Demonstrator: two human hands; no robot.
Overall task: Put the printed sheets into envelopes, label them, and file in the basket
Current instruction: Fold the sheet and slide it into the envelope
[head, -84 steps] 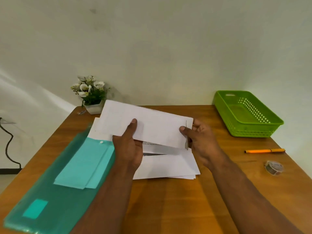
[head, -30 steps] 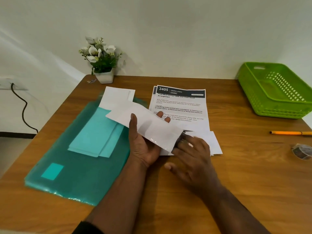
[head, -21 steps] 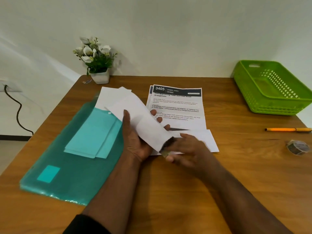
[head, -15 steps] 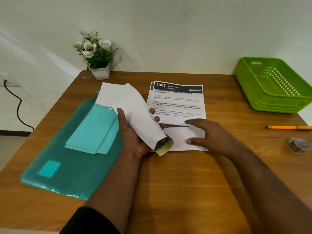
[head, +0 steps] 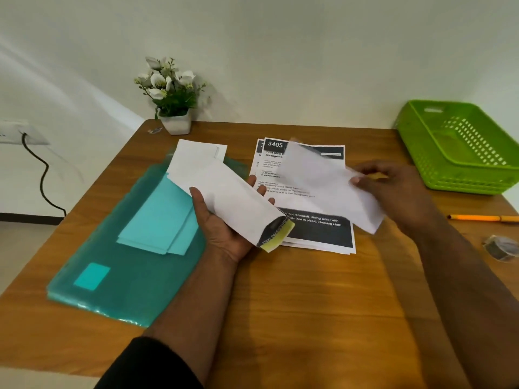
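**An envelope in each hand above the printed sheets**

The left hand (head: 224,228) clasps a white paper envelope (head: 233,203) with a folded printed sheet (head: 276,234) poking from its lower end. At three o'clock, the right hand (head: 393,192) pinches a second white envelope (head: 328,186), blurred, over the stack of printed sheets (head: 317,231) on the wooden table (head: 309,304). The green plastic basket (head: 460,153) stands at two o'clock, well apart.

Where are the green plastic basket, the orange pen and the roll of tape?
Green plastic basket (head: 429,161), head view, on its near-left wall.
Orange pen (head: 477,218), head view, on its barrel.
Roll of tape (head: 501,246), head view, on its side.
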